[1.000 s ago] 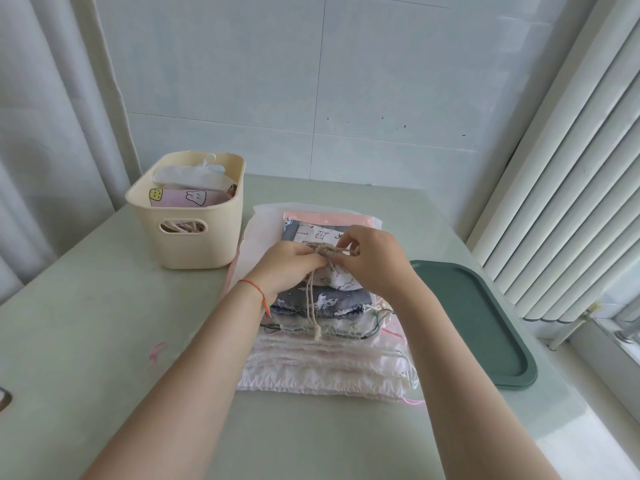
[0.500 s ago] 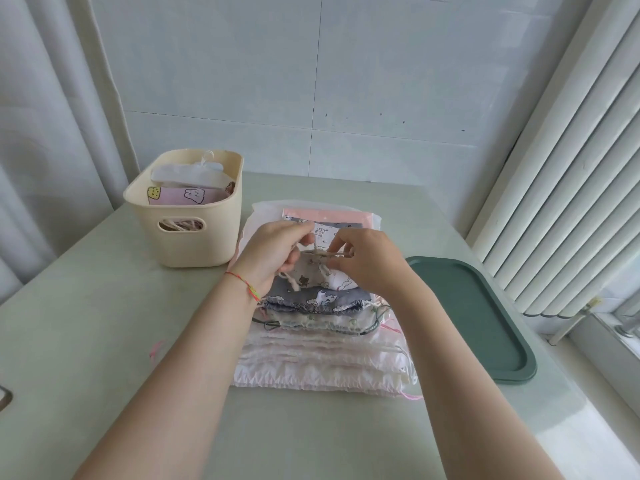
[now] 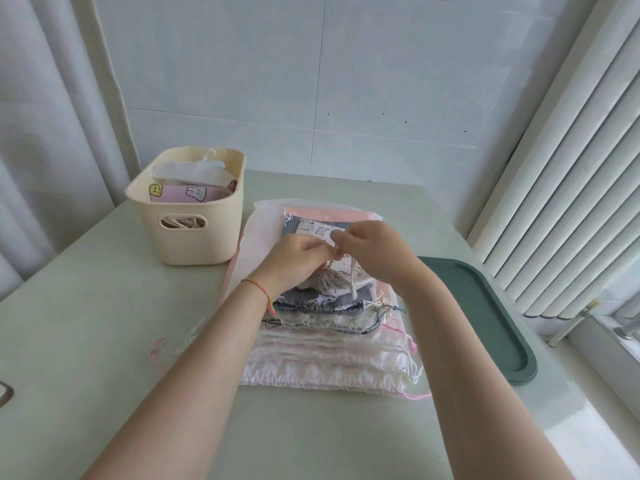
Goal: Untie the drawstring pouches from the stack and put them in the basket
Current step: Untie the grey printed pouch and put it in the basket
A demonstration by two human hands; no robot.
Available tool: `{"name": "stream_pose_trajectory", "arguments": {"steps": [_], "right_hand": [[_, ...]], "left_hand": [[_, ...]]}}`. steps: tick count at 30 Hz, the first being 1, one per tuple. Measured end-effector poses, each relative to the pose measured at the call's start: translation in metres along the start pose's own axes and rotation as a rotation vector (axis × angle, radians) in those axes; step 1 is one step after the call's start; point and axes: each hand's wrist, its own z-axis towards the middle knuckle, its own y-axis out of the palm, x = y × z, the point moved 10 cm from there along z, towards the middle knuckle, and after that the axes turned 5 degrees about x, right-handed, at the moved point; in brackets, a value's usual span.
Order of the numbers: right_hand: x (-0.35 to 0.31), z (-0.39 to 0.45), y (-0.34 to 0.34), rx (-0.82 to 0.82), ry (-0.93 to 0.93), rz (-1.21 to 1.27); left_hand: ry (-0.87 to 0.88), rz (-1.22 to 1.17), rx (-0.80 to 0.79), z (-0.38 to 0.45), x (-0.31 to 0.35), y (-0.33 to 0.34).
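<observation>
Both hands, left (image 3: 294, 258) and right (image 3: 375, 252), pinch the cream drawstring cord (image 3: 352, 277) of the white printed fabric pouch (image 3: 337, 284) topping the stack of flat drawstring pouches (image 3: 329, 358) on the pale green bench (image 3: 104, 323). The stack's long axis runs away from the person, gathered openings nearest. One cream plastic basket (image 3: 194, 237) stands left, holding pouches whose number I cannot tell; one dark green tray (image 3: 485, 323) lies right.
</observation>
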Motion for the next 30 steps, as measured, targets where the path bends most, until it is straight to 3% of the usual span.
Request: {"name": "stream_pose_trajectory", "arguments": {"steps": [4,6,9,13,21,30], "right_hand": [[-0.002,-0.001,0.004,-0.039,0.018,0.592],[-0.006,0.001,0.003,-0.048,-0.049,0.777],[0.003,0.007,0.0,0.072,-0.069,0.466],[-0.002,0.006,0.014,0.091,-0.186,0.035],[-0.004,0.008,0.014,0.114,-0.214,-0.149],[0.0,0.006,0.017,-0.027,-0.202,-0.279]], "left_hand": [[0.07,0.138,-0.011,0.0,0.004,0.002],[0.034,0.049,-0.007,0.001,0.0,0.0],[-0.071,-0.164,-0.023,0.002,-0.01,-0.001],[-0.179,-0.333,-0.076,0.001,-0.016,0.001],[-0.149,-0.274,-0.1,0.0,-0.017,0.003],[-0.006,-0.099,0.071,0.005,-0.008,-0.014]]}}
